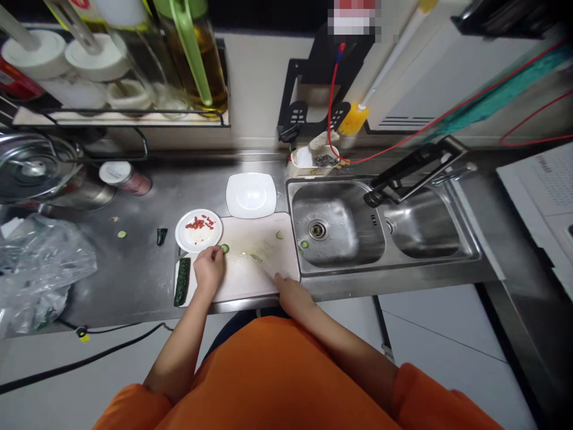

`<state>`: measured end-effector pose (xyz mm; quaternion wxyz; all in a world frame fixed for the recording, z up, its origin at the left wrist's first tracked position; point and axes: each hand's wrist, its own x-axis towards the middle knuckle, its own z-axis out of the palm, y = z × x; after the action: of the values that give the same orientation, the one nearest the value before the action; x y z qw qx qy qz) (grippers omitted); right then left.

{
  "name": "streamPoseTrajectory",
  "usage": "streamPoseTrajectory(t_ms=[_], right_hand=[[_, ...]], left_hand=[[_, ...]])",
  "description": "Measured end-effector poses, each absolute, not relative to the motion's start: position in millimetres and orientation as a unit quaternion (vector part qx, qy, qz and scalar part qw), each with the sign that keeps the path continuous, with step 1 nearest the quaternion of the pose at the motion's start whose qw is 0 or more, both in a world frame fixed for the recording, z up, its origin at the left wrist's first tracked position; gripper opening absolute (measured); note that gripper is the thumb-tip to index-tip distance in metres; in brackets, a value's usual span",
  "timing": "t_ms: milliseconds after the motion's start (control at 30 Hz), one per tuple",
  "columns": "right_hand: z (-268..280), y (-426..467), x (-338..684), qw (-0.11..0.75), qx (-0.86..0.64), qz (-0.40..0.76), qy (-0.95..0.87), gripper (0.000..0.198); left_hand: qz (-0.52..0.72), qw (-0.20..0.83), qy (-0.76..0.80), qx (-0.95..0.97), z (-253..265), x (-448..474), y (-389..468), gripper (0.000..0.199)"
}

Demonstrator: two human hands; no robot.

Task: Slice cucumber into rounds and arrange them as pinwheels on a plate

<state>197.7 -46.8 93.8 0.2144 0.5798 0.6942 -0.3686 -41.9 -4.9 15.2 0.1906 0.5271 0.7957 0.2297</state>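
My left hand [209, 269] is over the left part of the white cutting board [242, 286], fingers pinched at a round cucumber slice [225, 248]. My right hand [293, 294] grips a knife [267, 272] at the board's right front edge, its blade pointing left and away from me. A long piece of cucumber [182, 282] lies at the board's left edge, beside my left wrist. Another cucumber slice [280, 235] rests near the far right corner. Red pieces lie on a small white plate [182, 236] overlapping the board's far left corner.
Behind the board stands a white square dish [250, 194]. The double sink [340, 221] is to the right, with a faucet [461, 172]. A cucumber end [162, 236], a shaker jar [125, 178] and plastic bags [58, 251] lie left. A rack of bottles [134, 118] hangs above.
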Motion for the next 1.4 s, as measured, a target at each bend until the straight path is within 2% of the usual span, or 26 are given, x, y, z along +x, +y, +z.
streamPoseTrajectory(t_ms=[67,200,267,333,500,833,1100,1200,1333,1400], right_hand=[[92,-48,204,0.162,0.576,-0.385,0.703,0.045],[93,-56,219,-0.009,0.554,-0.419,0.719,0.051],[93,-60,223,-0.054,0.575,-0.402,0.711,0.055],[89,-61,222,-0.046,0.619,-0.364,0.695,0.061],[65,-49,206,0.067,0.701,-0.268,0.657,0.066],[39,-36,187,0.145,0.689,-0.179,0.687,0.059],[40,-36,184,0.165,0.673,-0.196,0.693,0.058],[47,-30,187,0.160,0.671,-0.192,0.698,0.053],[55,12,200,0.112,0.649,-0.217,0.721,0.034],[53,51,207,0.066,0.646,-0.227,0.725,0.033]], left_hand=[[0.238,0.183,0.791,0.532,15,-43,-7,0.023],[0.257,0.167,0.783,0.541,15,-44,-13,0.024],[0.264,0.164,0.778,0.547,14,-43,-15,0.024],[0.270,0.163,0.771,0.553,14,-42,-17,0.023],[0.267,0.169,0.766,0.559,14,-39,-17,0.022],[0.263,0.169,0.759,0.571,18,-39,-15,0.023],[0.269,0.179,0.745,0.583,26,-32,11,0.024],[0.252,0.185,0.748,0.586,27,-26,30,0.029],[0.205,0.175,0.768,0.581,28,-18,69,0.034],[0.165,0.180,0.785,0.569,29,-13,91,0.032]])
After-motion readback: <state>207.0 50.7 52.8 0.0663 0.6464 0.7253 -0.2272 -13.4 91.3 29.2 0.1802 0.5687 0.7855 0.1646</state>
